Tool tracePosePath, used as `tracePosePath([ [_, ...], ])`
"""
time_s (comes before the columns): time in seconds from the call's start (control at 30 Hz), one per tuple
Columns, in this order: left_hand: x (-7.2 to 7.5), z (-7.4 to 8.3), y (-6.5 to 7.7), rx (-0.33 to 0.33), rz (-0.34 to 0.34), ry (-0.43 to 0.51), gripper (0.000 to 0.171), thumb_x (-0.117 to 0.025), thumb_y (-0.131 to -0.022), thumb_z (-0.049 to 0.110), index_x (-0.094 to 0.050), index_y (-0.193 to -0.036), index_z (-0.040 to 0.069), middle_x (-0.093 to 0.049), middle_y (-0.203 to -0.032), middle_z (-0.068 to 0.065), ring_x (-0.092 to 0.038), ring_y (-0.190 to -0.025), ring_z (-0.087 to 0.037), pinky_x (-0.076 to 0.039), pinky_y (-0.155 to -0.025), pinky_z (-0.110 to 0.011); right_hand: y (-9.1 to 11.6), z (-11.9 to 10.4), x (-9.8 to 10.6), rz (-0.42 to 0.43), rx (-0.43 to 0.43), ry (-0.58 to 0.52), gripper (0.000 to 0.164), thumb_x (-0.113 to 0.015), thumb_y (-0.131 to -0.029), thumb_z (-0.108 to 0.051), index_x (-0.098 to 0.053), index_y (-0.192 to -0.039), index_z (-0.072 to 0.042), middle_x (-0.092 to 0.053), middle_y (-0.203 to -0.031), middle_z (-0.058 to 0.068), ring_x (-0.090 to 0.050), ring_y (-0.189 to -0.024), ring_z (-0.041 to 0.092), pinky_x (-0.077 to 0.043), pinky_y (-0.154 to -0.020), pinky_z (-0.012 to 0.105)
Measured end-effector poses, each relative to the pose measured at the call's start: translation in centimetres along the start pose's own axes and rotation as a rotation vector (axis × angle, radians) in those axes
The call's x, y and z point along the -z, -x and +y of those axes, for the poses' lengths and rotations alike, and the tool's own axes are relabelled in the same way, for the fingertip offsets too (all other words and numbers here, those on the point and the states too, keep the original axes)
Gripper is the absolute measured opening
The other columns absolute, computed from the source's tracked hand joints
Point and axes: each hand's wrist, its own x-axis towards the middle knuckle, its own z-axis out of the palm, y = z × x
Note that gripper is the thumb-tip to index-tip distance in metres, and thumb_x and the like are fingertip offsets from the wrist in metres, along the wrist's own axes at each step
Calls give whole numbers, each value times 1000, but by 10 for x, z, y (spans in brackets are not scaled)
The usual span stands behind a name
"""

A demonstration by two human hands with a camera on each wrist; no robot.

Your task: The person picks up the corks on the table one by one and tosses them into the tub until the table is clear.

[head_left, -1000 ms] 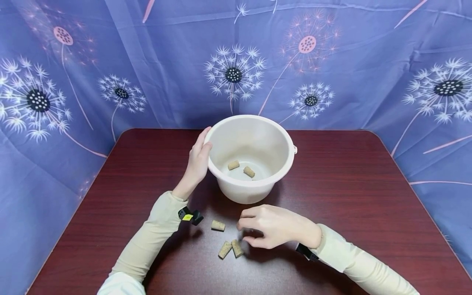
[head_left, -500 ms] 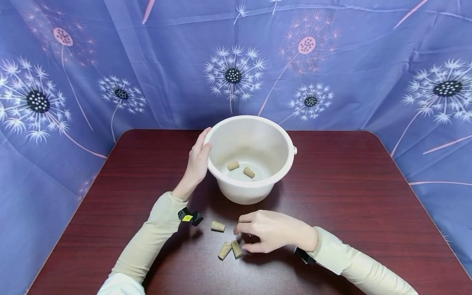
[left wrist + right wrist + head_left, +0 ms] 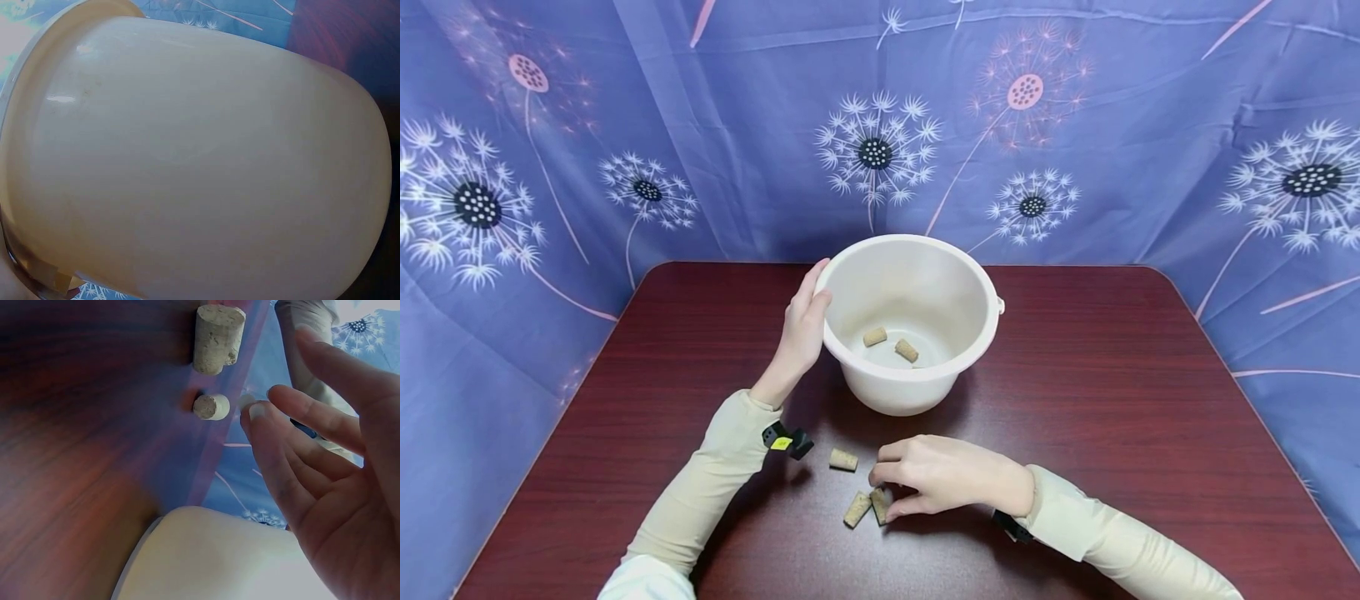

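My left hand (image 3: 802,325) grips the left rim of a white plastic bucket (image 3: 898,390), which fills most of the left wrist view. Inside the bucket lie a cork (image 3: 875,337) and a second cork (image 3: 907,350); the edge of another barely shows. In front of it, my right hand (image 3: 951,473) hovers low with thumb and fingers parted over a cork (image 3: 878,506), partly hidden by the hand. A cork (image 3: 857,509) lies just left of that one, and another cork (image 3: 843,459) is farther back. The right wrist view shows the right hand (image 3: 325,469) holding nothing.
The dark red wooden table (image 3: 1112,375) carries everything. A blue curtain (image 3: 737,125) with dandelion prints hangs behind and along both sides. The black wrist camera (image 3: 790,440) on my left sleeve sits close to the farther-back cork.
My right hand has moved left and toward the near edge, so its thumb and fingers are now around the right-hand cork of the close pair. The left hand and bucket stay put.
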Motion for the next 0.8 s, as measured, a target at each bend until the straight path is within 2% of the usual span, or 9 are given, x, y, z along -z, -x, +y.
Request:
tracePosePath([
  [0.37,0,0,0,-4,8,-12,51,-37,-98,15,-37,-149,13,-45,-149,-10,-50,-128,-28,-41,-106,-45,-1,-2,-4,-48,-30,38,30,-71,-82,-44,-66,-94,-17,-58,-84,-9,-53,-72,-2,-44,-69,8],
  [0.8,0,-2,-1,-13,3,-17,51,-37,-99,15,-37,-149,13,-45,-149,-11,-50,-127,-29,-42,-105,-46,-3,-4,-10,-113,-56,21,27,-72,-80,-43,-66,-92,-20,-58,-85,-10,-54,-72,-4,-46,-68,9],
])
